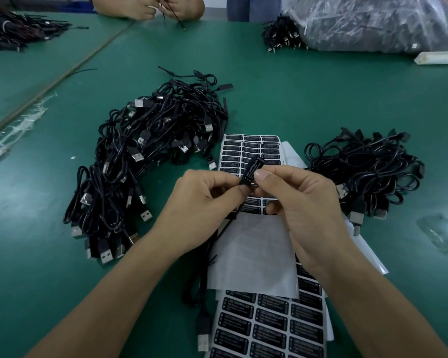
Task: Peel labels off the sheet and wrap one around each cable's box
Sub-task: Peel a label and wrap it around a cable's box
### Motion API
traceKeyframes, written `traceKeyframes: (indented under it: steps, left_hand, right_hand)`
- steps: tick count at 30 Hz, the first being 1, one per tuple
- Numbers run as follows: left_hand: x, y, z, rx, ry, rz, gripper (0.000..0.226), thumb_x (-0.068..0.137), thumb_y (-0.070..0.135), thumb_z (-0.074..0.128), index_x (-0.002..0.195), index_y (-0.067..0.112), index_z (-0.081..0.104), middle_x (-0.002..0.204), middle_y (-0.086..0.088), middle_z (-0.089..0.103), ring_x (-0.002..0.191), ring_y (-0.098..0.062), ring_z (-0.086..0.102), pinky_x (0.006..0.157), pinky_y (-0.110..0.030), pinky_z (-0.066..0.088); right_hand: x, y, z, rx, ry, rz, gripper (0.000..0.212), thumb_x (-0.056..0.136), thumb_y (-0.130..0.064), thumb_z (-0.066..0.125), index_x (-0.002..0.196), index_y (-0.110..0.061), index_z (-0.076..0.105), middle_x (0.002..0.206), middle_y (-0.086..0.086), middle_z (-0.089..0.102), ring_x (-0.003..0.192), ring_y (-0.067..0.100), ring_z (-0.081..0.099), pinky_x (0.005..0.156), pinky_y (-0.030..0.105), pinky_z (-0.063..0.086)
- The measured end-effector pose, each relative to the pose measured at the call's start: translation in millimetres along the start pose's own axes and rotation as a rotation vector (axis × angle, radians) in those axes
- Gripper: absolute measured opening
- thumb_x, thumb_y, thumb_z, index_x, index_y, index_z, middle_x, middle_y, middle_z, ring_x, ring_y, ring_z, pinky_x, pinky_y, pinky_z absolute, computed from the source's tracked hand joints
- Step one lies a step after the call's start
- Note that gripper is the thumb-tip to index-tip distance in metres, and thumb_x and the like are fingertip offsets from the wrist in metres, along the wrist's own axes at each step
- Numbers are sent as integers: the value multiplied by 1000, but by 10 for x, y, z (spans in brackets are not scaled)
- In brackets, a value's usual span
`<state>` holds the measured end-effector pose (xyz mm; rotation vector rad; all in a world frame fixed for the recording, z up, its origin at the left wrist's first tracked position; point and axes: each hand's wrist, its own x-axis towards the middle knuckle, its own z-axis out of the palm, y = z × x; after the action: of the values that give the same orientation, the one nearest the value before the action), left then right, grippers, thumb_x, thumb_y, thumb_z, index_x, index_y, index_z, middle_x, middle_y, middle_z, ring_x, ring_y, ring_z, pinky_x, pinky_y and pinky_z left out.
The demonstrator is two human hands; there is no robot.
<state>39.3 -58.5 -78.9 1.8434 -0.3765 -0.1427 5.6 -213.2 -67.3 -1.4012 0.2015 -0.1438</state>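
A small black cable box (251, 170) with a black "LED CONTROLLER" label on it is held up over the label sheet (248, 148). My left hand (204, 202) pinches its lower end between thumb and fingers. My right hand (295, 200) pinches its side with thumb and forefinger. The box's cable (204, 275) hangs down between my wrists to a USB plug (203, 341). The sheet's lower half is bare backing (254, 254), with black labels left at its top. Another sheet of labels (269, 326) lies nearer me.
A big heap of black USB cables (145, 156) lies left of the sheets on the green table (295, 99), a smaller heap (367, 171) right. At the far edge another person's hands (150, 6) work a cable. A plastic bag of cables (373, 21) sits far right.
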Motion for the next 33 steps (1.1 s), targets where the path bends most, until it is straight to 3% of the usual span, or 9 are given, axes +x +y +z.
traceKeyframes:
  steps: [3, 8, 18, 22, 28, 33]
  left_hand:
    - [-5, 6, -4, -18, -24, 11, 16, 84, 37, 65, 86, 31, 80, 78, -24, 66, 64, -23, 49, 65, -57, 52]
    - [-6, 3, -20, -38, -50, 35, 11, 81, 34, 70, 86, 35, 79, 77, -11, 72, 62, -15, 51, 60, -35, 42]
    - [10, -3, -21, -106, -78, 37, 9, 84, 32, 71, 84, 31, 80, 78, -23, 67, 64, -21, 49, 62, -38, 40]
    - [18, -24, -20, -113, -71, 47, 12, 88, 26, 73, 80, 32, 79, 65, -6, 63, 62, -15, 47, 58, -29, 40]
    - [11, -7, -11, -137, -78, 47, 9, 85, 27, 72, 79, 24, 79, 71, -19, 64, 66, -22, 49, 64, -38, 40]
    - [16, -21, -22, -137, -98, 67, 23, 91, 14, 73, 74, 29, 79, 59, 7, 58, 56, -7, 43, 53, -16, 35]
  right_hand:
    - [4, 8, -4, -11, -10, -14, 13, 84, -12, 75, 77, -22, 81, 73, 0, 74, 67, 7, 64, 54, 18, 47]
    - [13, 16, -8, -45, -8, -30, 15, 86, -11, 74, 76, -20, 80, 73, -1, 74, 67, 7, 65, 56, 16, 48]
    - [14, 17, -10, -133, 1, -125, 13, 87, -10, 74, 80, -21, 78, 73, -3, 75, 64, 4, 64, 60, 15, 51]
    - [6, 19, -18, -179, 0, -168, 12, 88, -11, 74, 81, -21, 78, 74, 1, 75, 64, 8, 63, 62, 18, 54]
    - [-3, 27, -15, -249, 27, -215, 11, 88, -13, 74, 80, -21, 77, 70, 2, 74, 58, 7, 60, 60, 22, 54]
    - [-6, 37, -19, -290, 39, -268, 15, 88, -15, 74, 79, -27, 76, 70, -7, 74, 61, 3, 64, 62, 19, 53]
